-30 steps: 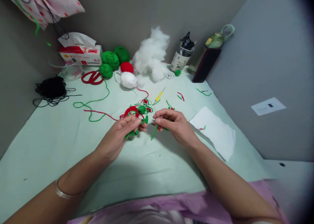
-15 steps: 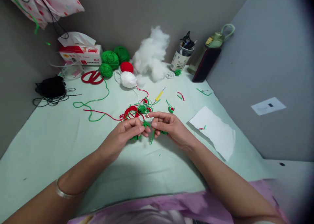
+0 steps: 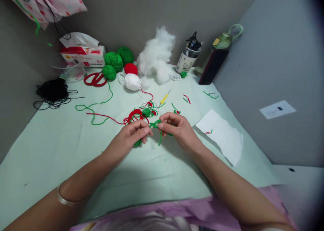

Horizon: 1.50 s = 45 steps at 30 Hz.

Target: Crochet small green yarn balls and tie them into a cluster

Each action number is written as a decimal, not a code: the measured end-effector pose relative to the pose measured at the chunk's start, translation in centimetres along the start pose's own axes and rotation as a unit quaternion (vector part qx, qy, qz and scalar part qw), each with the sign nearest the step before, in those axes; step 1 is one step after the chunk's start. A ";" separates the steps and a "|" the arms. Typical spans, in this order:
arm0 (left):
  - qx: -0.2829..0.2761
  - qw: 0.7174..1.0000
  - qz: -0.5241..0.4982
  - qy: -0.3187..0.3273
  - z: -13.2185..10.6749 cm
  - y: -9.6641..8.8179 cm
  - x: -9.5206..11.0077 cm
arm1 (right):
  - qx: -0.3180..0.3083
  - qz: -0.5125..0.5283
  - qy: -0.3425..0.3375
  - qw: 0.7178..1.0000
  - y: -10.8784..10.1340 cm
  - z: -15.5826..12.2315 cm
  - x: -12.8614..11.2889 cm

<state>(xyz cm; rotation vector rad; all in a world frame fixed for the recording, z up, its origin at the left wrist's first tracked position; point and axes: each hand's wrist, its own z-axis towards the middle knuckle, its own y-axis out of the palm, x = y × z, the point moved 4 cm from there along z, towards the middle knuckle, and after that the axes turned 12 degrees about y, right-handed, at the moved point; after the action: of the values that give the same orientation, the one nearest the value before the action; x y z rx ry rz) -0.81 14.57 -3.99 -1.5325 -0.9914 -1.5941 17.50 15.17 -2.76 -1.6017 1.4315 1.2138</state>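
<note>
A small green crocheted piece (image 3: pixel 155 124) with a strand of yarn hanging from it is pinched between the thumb and forefinger of my right hand (image 3: pixel 178 128). Just left of it, my left hand (image 3: pixel 133 134) has thumb and fingers closed together. What they hold, if anything, is hidden. Green yarn (image 3: pixel 138 143) shows under my left hand, and a bit more green sits behind my right fingers. Beyond the hands lie a red crocheted ring (image 3: pixel 135 114), a small green coil (image 3: pixel 146 112) and little red and green pieces (image 3: pixel 176 111).
A yellow-handled tool (image 3: pixel 164 98) lies past my hands. Behind it are white stuffing (image 3: pixel 157 58), green yarn balls (image 3: pixel 113 62), a white yarn ball (image 3: pixel 132 82) and red scissors (image 3: pixel 95 79). Black yarn (image 3: pixel 52 90) is at left, torn white paper (image 3: pixel 220 136) at right.
The green piece has moved from my left fingers into the pinch of my right hand. The thin pale tool seen earlier at my right fingers no longer shows there.
</note>
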 end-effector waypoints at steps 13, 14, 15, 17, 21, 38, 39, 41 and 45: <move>0.136 0.980 -0.140 -0.024 0.1 -0.4 0.1 | 0.100 -0.441 -0.368 0.813 2.5 -3.1 -0.5; 0.141 0.975 -0.167 -0.031 0.1 -0.4 0.1 | 0.100 -0.457 -0.376 0.800 2.6 -3.1 -0.5; 0.142 0.970 -0.192 -0.038 0.1 -0.3 0.0 | 0.097 -0.474 -0.383 0.787 2.7 -3.1 -0.5; 0.135 0.964 -0.225 -0.051 0.1 -0.2 -0.1 | 0.078 -0.498 -0.392 0.770 3.1 -3.1 -0.4; 0.121 0.967 -0.221 -0.048 0.0 -0.1 -0.3 | 0.004 -0.390 -0.337 0.857 3.1 -2.9 -0.6; 0.056 0.984 -0.164 -0.050 -0.2 0.7 -0.8 | 0.053 -0.083 -0.112 0.989 1.1 -1.6 -1.2; 0.052 0.985 -0.160 -0.050 -0.2 0.8 -0.9 | 0.054 -0.088 -0.111 0.988 1.0 -1.6 -1.2; 0.044 0.986 -0.155 -0.054 -0.1 0.9 -0.9 | 0.058 -0.090 -0.105 0.989 0.7 -1.6 -1.3; 0.051 0.986 -0.151 -0.053 -0.1 0.8 -0.9 | 0.073 -0.076 -0.091 0.990 0.0 -1.5 -1.5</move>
<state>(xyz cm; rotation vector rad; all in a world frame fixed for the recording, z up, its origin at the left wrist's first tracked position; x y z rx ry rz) -0.09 14.10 -4.83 -1.4627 -1.3980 -1.6480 17.91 14.32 -0.78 -1.4346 1.2293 1.1103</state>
